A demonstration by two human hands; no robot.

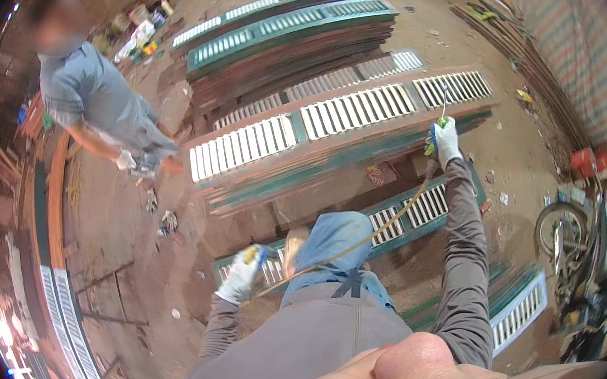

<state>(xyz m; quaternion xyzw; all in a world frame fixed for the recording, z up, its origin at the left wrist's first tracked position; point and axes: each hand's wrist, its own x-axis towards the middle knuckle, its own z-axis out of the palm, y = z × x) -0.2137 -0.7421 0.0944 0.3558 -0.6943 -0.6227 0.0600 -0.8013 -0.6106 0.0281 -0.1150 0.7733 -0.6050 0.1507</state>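
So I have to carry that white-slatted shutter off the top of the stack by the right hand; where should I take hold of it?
Probably grip the shutter by its long wooden side rails near both ends, coming from the near long edge by the right hand. It lies flat on the stack, and the white slats look thin, so the solid frame is likely the safer hold.

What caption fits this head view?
Gloved right hand holds a spray tool over stacked shutters; left hand grips its hose.

Even daylight, glare at lower left, fisheye bending and dark rim.
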